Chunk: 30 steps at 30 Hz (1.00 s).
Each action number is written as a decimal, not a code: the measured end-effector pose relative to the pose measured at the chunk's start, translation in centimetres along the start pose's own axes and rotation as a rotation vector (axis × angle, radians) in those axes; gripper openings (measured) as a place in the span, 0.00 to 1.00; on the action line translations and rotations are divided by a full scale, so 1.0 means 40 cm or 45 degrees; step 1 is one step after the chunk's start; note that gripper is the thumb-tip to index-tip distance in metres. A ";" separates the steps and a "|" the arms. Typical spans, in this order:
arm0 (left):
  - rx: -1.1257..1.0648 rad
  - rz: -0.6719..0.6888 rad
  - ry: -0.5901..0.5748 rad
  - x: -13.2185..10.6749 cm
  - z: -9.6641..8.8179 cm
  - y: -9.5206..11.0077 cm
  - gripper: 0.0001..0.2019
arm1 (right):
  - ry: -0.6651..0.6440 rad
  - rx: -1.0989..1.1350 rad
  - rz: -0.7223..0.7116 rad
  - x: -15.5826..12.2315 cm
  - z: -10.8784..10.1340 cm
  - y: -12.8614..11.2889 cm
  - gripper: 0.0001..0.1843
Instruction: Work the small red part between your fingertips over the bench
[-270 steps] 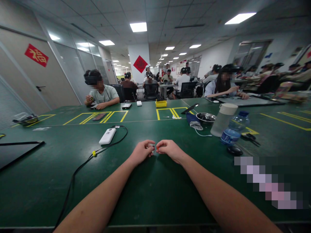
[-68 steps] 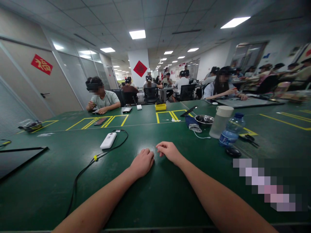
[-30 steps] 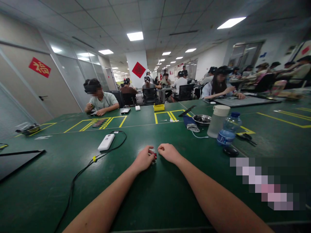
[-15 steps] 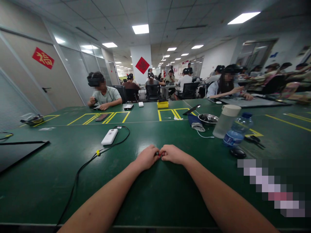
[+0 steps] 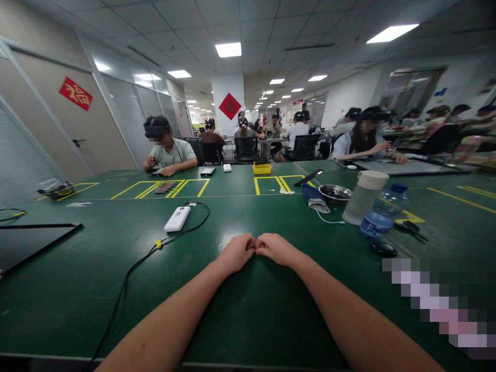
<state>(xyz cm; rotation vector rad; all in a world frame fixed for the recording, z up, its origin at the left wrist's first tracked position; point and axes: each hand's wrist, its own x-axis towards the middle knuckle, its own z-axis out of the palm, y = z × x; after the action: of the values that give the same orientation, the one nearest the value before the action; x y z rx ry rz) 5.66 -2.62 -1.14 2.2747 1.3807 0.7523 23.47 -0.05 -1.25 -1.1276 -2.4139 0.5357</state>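
Note:
My left hand (image 5: 238,253) and my right hand (image 5: 277,249) meet over the middle of the green table (image 5: 256,315). Both are closed, with fingertips pinched together and touching or nearly touching. Whatever they pinch is small and almost wholly hidden behind the fingers; a bit of red showed there half a second ago. Left of my hands lies a white power bank (image 5: 177,219) marked 15, with a black cable (image 5: 129,274) that carries a yellow tag.
To the right stand a blue-labelled plastic bottle (image 5: 383,212), a pale tumbler (image 5: 364,197), a metal bowl (image 5: 335,193) and a black mouse (image 5: 383,249). A yellow box (image 5: 262,169) sits farther back. Co-workers sit across the table. A dark panel (image 5: 34,245) lies at left.
The fingers have drawn closer together and cover the red bit that was visible between them. The whole view has shifted slightly; the objects on the table stay in place.

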 end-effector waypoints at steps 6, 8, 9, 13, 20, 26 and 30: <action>-0.418 -0.082 0.021 0.005 -0.007 -0.007 0.08 | 0.044 0.612 0.149 0.000 -0.001 -0.008 0.06; -0.664 -0.156 0.015 0.007 -0.011 -0.009 0.09 | 0.083 0.791 0.179 0.003 0.000 -0.012 0.07; -0.776 -0.188 0.033 0.007 -0.013 -0.009 0.10 | 0.111 0.864 0.189 0.005 -0.001 -0.014 0.07; -1.167 -0.285 0.127 0.006 -0.024 -0.003 0.12 | 0.296 1.148 0.225 0.010 -0.004 -0.016 0.11; -1.383 -0.354 0.159 0.004 -0.027 -0.005 0.14 | 0.344 1.543 0.302 0.008 -0.014 -0.016 0.10; -1.405 -0.451 0.073 0.006 -0.012 -0.024 0.14 | 0.246 1.588 0.393 0.008 0.002 0.000 0.06; -1.439 -0.463 0.059 0.005 -0.010 -0.021 0.14 | 0.225 1.602 0.439 0.008 0.007 -0.004 0.06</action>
<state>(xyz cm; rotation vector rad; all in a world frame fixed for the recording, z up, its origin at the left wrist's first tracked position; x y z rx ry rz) 4.90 -2.05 -1.25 1.1041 0.9350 1.0768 23.02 0.08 -1.36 -0.8749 -1.2197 1.6373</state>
